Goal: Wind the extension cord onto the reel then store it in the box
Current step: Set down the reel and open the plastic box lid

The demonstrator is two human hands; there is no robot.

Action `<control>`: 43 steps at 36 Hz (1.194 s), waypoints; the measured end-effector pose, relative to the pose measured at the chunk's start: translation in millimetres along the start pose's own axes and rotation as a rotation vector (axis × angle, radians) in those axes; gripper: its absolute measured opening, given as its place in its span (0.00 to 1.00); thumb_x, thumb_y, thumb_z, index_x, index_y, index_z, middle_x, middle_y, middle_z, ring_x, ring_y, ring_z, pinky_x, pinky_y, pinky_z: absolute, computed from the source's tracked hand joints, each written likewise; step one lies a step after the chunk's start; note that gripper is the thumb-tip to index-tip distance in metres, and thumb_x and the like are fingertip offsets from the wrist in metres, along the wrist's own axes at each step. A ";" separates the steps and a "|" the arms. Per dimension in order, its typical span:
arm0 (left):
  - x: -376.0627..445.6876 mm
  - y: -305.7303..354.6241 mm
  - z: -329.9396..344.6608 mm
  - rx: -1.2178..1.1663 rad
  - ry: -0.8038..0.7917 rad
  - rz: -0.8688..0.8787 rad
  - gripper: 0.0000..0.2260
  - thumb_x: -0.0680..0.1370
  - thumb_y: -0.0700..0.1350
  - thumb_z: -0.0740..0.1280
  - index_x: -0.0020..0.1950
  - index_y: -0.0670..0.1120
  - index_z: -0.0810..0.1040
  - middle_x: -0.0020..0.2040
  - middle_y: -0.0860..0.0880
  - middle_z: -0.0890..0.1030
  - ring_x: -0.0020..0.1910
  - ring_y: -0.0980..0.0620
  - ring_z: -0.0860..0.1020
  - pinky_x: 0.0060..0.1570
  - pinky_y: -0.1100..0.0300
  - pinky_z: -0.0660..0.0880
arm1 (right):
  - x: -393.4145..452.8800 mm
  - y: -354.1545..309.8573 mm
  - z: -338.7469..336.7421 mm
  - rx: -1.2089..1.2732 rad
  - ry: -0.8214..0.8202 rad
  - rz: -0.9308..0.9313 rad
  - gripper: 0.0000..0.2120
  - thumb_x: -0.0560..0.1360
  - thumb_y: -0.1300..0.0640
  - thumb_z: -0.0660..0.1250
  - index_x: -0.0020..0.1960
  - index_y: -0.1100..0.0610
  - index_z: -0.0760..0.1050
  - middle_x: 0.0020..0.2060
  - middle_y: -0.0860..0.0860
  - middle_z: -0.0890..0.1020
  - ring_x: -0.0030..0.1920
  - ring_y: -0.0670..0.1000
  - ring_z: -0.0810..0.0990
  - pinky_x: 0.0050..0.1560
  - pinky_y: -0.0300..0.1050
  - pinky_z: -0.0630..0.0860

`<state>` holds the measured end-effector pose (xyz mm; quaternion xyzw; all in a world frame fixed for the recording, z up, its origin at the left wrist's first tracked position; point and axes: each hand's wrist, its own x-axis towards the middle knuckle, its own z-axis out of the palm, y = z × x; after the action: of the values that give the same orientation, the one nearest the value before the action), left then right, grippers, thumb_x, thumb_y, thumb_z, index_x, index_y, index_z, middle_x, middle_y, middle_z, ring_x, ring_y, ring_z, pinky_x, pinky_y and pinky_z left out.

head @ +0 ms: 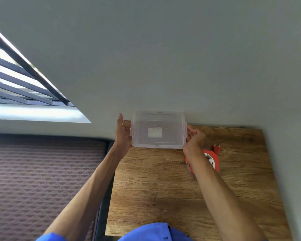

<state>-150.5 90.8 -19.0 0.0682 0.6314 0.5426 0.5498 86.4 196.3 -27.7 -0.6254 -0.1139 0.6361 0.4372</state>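
Free: near and middle table [155, 185] bare | Obstacles: box [158, 129] at far edge against wall [163, 58]; reel [210, 160] right, under right forearm

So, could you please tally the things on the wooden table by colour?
Clear: 1, the lidded clear plastic box
Orange: 1, the round orange plastic cord reel with its plug
Total: 2

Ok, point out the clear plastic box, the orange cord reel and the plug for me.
Clear plastic box [170, 141]: head view, on its near wall.
Orange cord reel [214, 158]: head view, on the orange rim right of the forearm.
Plug [216, 148]: head view, on its orange body below the pins.
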 end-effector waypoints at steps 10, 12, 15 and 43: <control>-0.6 3.0 -0.8 -0.022 -0.058 0.004 0.41 0.83 0.75 0.47 0.40 0.54 0.92 0.33 0.54 0.87 0.29 0.56 0.84 0.30 0.59 0.79 | -4.8 -5.6 6.4 -0.007 -0.011 -0.050 0.12 0.75 0.60 0.61 0.36 0.55 0.78 0.34 0.48 0.89 0.32 0.48 0.86 0.25 0.37 0.76; -0.5 5.4 -0.9 -0.075 -0.062 -0.010 0.41 0.84 0.75 0.47 0.38 0.54 0.92 0.31 0.55 0.85 0.27 0.56 0.80 0.30 0.58 0.76 | -3.6 -7.9 7.2 -0.025 -0.006 -0.038 0.12 0.77 0.58 0.61 0.35 0.53 0.76 0.28 0.45 0.86 0.32 0.47 0.85 0.27 0.37 0.76; -2.4 8.9 -1.0 -0.081 -0.108 -0.022 0.40 0.84 0.74 0.45 0.44 0.57 0.93 0.35 0.54 0.88 0.31 0.54 0.85 0.32 0.58 0.82 | 0.7 -9.9 3.8 0.000 -0.012 -0.024 0.12 0.76 0.58 0.62 0.35 0.53 0.76 0.29 0.45 0.85 0.38 0.50 0.83 0.33 0.41 0.76; -45.7 -67.4 -19.3 -0.180 0.201 0.178 0.12 0.76 0.50 0.79 0.54 0.44 0.92 0.65 0.49 0.88 0.69 0.47 0.83 0.71 0.48 0.78 | -38.5 13.4 -114.1 -0.767 -0.391 0.116 0.08 0.78 0.67 0.69 0.53 0.57 0.74 0.48 0.59 0.81 0.41 0.55 0.83 0.33 0.46 0.81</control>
<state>-113.3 20.7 -45.7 0.0199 0.6237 0.6476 0.4372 176.6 115.6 -32.1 -0.6156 -0.3875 0.6778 0.1070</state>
